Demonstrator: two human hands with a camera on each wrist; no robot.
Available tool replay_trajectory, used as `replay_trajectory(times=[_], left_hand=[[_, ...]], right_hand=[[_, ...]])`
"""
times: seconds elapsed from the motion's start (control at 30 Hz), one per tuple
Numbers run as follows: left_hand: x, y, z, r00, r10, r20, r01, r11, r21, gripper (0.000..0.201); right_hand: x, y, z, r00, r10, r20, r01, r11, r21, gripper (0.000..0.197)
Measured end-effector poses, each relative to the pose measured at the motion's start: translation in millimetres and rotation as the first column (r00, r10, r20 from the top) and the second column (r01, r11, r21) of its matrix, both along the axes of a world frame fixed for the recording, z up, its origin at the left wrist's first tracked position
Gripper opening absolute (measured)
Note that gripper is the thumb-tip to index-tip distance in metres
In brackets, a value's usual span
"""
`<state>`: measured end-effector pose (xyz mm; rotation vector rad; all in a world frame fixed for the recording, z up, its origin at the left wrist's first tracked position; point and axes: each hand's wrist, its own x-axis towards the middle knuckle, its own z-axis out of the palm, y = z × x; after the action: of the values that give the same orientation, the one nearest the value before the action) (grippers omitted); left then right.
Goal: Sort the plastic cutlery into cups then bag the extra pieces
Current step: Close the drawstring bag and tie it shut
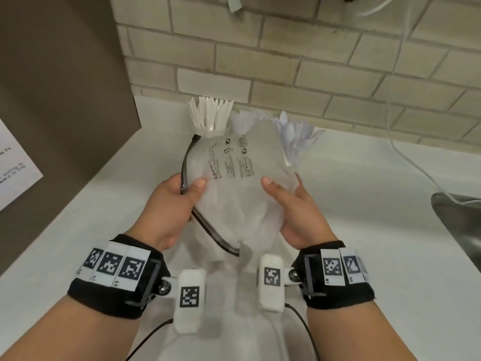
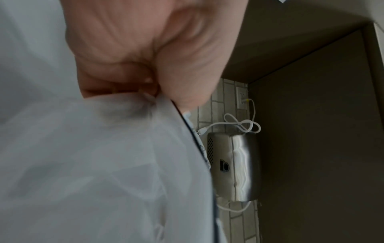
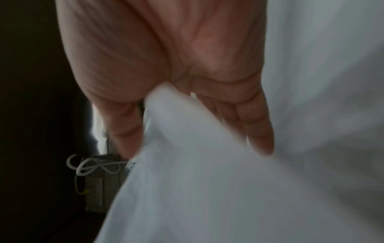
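Observation:
A frosted plastic bag (image 1: 242,178) with printed symbols and a black zip edge hangs above the white counter (image 1: 364,230), held between both hands. My left hand (image 1: 179,201) pinches its left side at the black edge, thumb on top. My right hand (image 1: 294,201) pinches the right side, thumb on the front. Behind the bag stand cups of white cutlery: knives (image 1: 210,114), forks (image 1: 250,118), spoons (image 1: 296,136); the cups themselves are mostly hidden. In the left wrist view the bag (image 2: 104,164) fills the lower left; in the right wrist view the bag (image 3: 207,180) lies between thumb and fingers.
A brown cabinet side (image 1: 65,100) stands at the left, a brick wall (image 1: 312,61) behind. A metal appliance (image 1: 458,217) sits at the right edge, with a white cable (image 1: 406,152) running to it. A steel box (image 2: 234,166) and cable show in the left wrist view.

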<state>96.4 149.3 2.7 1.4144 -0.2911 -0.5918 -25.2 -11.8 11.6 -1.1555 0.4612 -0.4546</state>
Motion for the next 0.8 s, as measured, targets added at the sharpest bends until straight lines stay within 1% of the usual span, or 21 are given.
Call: replay_trajectory(times=[0.03, 0.07, 0.1, 0.13, 0.2, 0.33, 0.4, 0.43, 0.47, 0.53, 0.57, 0.6, 0.63, 0.7, 0.77, 0.8], left_hand=[[-3, 0, 1, 0.998, -0.069, 0.012, 0.069, 0.998, 0.007, 0.02], [-6, 1, 2, 0.991, -0.134, 0.016, 0.134, 0.991, 0.01, 0.023], [-7, 2, 1, 0.986, -0.167, 0.022, 0.166, 0.986, 0.008, 0.024], [-7, 3, 0, 0.987, -0.157, 0.027, 0.157, 0.988, -0.001, 0.024], [-4, 7, -3, 0.997, -0.075, 0.006, 0.075, 0.997, -0.031, 0.026], [5, 11, -3, 0.996, -0.027, -0.087, 0.016, 0.992, -0.122, 0.028], [12, 11, -5, 0.992, 0.036, -0.12, -0.055, 0.986, -0.157, 0.028], [15, 12, -7, 0.989, 0.064, -0.136, -0.086, 0.983, -0.16, 0.029], [19, 14, -8, 0.986, 0.061, -0.156, -0.086, 0.984, -0.157, 0.032], [19, 20, -10, 0.977, -0.048, -0.209, 0.021, 0.991, -0.129, 0.04], [17, 23, -10, 0.965, -0.119, -0.234, 0.096, 0.99, -0.105, 0.042], [15, 25, -11, 0.952, -0.179, -0.248, 0.166, 0.984, -0.071, 0.041], [12, 25, -11, 0.943, -0.229, -0.241, 0.227, 0.973, -0.035, 0.038], [7, 25, -12, 0.936, -0.268, -0.227, 0.277, 0.961, 0.006, 0.035], [7, 22, -17, 0.939, -0.257, -0.228, 0.254, 0.966, -0.043, 0.044], [6, 21, -18, 0.943, -0.229, -0.243, 0.217, 0.973, -0.076, 0.05]], right_hand=[[-1, 4, 0, 0.999, 0.042, -0.007, -0.042, 0.999, 0.026, 0.044], [-2, 6, -1, 0.999, 0.037, -0.032, -0.036, 0.999, 0.028, 0.038], [-2, 7, -2, 0.998, -0.002, -0.055, 0.004, 1.0, 0.024, 0.03], [-3, 5, -4, 0.995, -0.064, -0.072, 0.065, 0.998, 0.012, 0.025], [-7, -3, -7, 0.981, -0.177, -0.081, 0.179, 0.984, 0.017, 0.024], [-17, -18, -10, 0.957, -0.258, -0.136, 0.268, 0.961, 0.065, 0.025], [-21, -23, -11, 0.941, -0.294, -0.167, 0.308, 0.949, 0.065, 0.024], [-24, -25, -12, 0.944, -0.284, -0.171, 0.297, 0.953, 0.056, 0.024], [-26, -28, -13, 0.957, -0.241, -0.163, 0.251, 0.967, 0.038, 0.025], [-32, -32, -13, 0.985, -0.099, -0.139, 0.101, 0.995, 0.002, 0.031], [-35, -33, -12, 0.991, -0.046, -0.126, 0.044, 0.999, -0.012, 0.03], [-37, -35, -11, 0.994, -0.025, -0.107, 0.024, 1.0, -0.014, 0.027], [-39, -35, -9, 0.995, -0.035, -0.089, 0.033, 0.999, -0.017, 0.025], [-42, -35, -10, 0.995, -0.079, -0.065, 0.077, 0.997, -0.032, 0.026], [-42, -33, -16, 0.992, -0.119, -0.049, 0.117, 0.992, -0.053, 0.039], [-42, -31, -19, 0.991, -0.133, -0.028, 0.133, 0.991, -0.026, 0.045]])
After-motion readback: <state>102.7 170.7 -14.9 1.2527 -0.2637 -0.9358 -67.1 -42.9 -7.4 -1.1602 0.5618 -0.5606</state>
